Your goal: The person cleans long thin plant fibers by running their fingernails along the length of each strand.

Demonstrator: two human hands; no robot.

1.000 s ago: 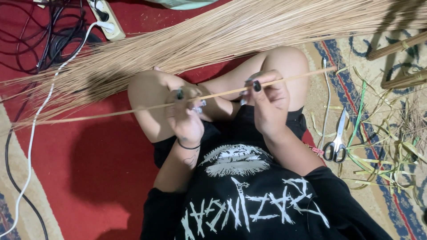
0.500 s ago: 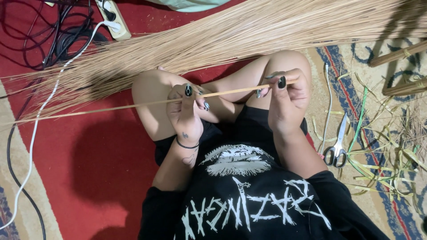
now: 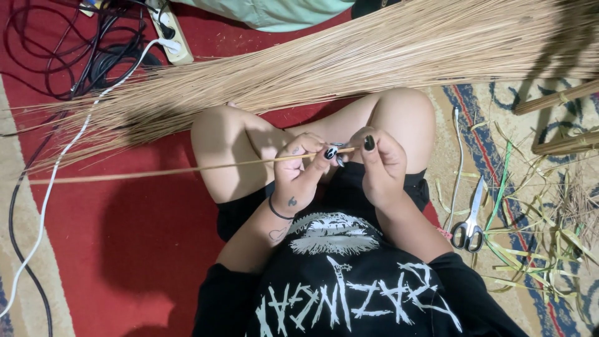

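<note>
The thin tan palm-leaf rib (image 3: 187,168) runs leftward from both pinching hands — left hand (image 3: 299,171) nearer its length, right hand (image 3: 380,165) at the butt end.

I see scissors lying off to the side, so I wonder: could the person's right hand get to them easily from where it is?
Probably yes. The scissors lie on the rug beside the right leg, nothing covering them, only loose leaf strips nearby. But the right hand is pinching a thin stick and would have to let go.

left hand (image 3: 299,171) pinching, right hand (image 3: 377,165) pinching
</note>
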